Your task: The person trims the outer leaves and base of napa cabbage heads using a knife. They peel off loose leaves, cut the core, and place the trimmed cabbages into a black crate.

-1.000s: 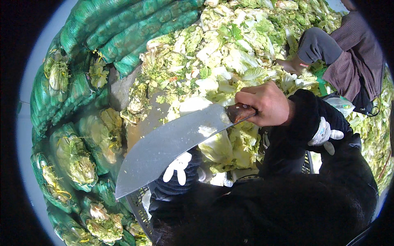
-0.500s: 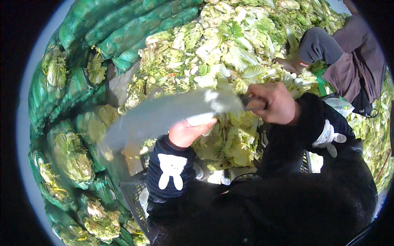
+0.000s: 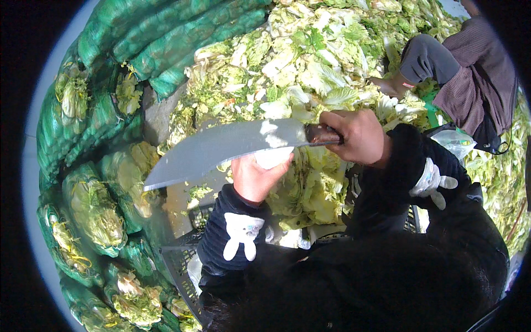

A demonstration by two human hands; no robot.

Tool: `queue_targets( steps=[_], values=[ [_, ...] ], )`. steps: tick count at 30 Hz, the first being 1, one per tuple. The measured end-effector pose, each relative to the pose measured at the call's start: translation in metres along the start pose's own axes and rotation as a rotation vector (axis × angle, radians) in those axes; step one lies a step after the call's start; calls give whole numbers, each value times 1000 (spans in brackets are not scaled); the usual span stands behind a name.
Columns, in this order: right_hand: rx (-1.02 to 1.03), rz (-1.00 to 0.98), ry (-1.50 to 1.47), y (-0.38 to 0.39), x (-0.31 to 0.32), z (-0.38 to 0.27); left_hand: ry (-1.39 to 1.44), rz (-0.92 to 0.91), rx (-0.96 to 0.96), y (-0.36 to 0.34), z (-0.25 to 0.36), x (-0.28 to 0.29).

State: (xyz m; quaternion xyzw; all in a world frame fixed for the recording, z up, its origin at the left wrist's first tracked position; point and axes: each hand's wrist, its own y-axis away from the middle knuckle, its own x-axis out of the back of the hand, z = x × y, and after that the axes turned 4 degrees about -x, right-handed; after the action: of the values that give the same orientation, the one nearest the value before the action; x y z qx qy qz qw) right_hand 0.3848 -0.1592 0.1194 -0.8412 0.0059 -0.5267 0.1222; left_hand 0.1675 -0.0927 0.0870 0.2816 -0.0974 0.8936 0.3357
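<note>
My right hand [image 3: 359, 137] is closed round the dark brown handle of a large knife [image 3: 213, 148]. Its broad, curved grey blade points left, across the top of my left hand [image 3: 255, 176]. Fingers and thumb of that left hand grip a white piece [image 3: 274, 158], so bright in the sun that its kind is unclear. The blade's edge runs right along the top of this piece; whether they touch I cannot tell. Part of the left fingers is hidden behind the blade. Below and right of it lie pale green cabbage leaves [image 3: 315, 193].
Green mesh sacks of napa cabbages [image 3: 94, 216] are stacked on the left and far left. A big heap of loose cabbage leaves [image 3: 310, 61] spreads ahead. A person [image 3: 475, 72] sits at the far right beside a clear plastic bag [image 3: 453, 143]. A black plastic crate [image 3: 180, 271] stands by my left forearm.
The knife, blurred by motion before, now shows sharply; my right hand has shifted slightly left with it. My left hand has moved a little right and still grips the white piece.
</note>
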Motion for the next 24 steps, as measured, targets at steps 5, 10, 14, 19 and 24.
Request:
queue_targets(
  steps=[5, 10, 14, 19, 24],
  values=[
    [71, 54, -134, 5, 4, -6, 192, 400, -292, -14, 5, -7],
    [58, 18, -59, 6, 1, -9, -187, 495, -422, -22, 3, -3],
    [39, 38, -60, 10, -7, -7, -173, 465, -394, -17, 4, -3],
    [-140, 25, -33, 10, -16, 7, -427, 559, -414, -7, 6, -2],
    [-475, -93, -187, -1, -5, 32, -221, 609, -426, -1, 0, 5]
  ],
)
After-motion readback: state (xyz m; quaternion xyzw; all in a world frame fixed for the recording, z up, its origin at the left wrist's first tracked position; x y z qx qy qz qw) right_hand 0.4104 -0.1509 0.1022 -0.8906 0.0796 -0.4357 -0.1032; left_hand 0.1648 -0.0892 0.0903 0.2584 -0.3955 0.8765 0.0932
